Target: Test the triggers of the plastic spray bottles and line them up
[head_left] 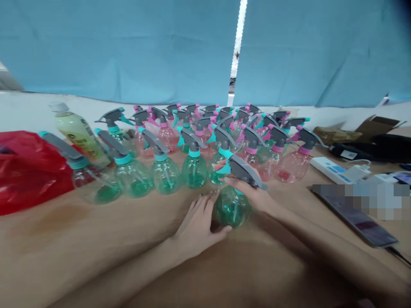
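Close in front of me is a green spray bottle [233,210] with a grey and teal trigger head. My right hand [255,194] is closed round its neck, just under the trigger head, partly hidden by it. My left hand [198,220] cups the lower body from the left, thumb near the base. Behind it stands a row of green spray bottles, among them one green bottle [194,171] with a teal collar. Pink spray bottles, such as the pink bottle [293,164] at the right end, stand among and behind them.
At the left lie a red plastic bag [32,171] and a tilted drink bottle [80,134]. On the right are a white power strip [330,170], a phone [356,218] with a cable, and an open cardboard box [377,128]. A blue cloth [128,51] hangs behind the table.
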Demonstrator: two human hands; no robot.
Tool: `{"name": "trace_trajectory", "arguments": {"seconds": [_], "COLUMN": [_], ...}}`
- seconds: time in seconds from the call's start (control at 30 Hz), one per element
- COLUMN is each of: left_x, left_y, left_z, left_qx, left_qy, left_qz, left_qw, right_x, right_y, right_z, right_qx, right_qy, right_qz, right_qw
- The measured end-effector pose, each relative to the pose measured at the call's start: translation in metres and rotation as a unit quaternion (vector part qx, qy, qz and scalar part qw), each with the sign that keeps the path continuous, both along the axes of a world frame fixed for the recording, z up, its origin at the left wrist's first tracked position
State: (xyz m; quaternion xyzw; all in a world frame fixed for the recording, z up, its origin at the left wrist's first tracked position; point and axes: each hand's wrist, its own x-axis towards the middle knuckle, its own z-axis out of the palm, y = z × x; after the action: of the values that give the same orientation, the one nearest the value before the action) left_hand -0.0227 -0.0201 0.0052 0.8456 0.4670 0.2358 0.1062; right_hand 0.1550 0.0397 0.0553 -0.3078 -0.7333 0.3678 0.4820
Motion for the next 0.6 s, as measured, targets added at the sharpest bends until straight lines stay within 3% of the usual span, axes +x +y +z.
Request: {"name": "trace_trajectory", "arguments": {"seconds": [0.27,0.6], "left_x": [-0.019,-0.096], "left_y": [-0.019,-0.071], "left_z": [0.003,0.002], "left_qx": [0.000,0.030], "left_qy": [-0.111,-0.153], "left_qz": [0.037,0.166], "left_qw": [0.993,0.974], "right_x": [-0.050,-0.148], "right_y": [-0.013,-0.051], "right_z": [0.000,0.013], "right_qx": [-0.008,0.002], "right_qy": [0.082,0.038], "right_qz": [0.051,0.117], "right_qw": [0.995,0.992]}}
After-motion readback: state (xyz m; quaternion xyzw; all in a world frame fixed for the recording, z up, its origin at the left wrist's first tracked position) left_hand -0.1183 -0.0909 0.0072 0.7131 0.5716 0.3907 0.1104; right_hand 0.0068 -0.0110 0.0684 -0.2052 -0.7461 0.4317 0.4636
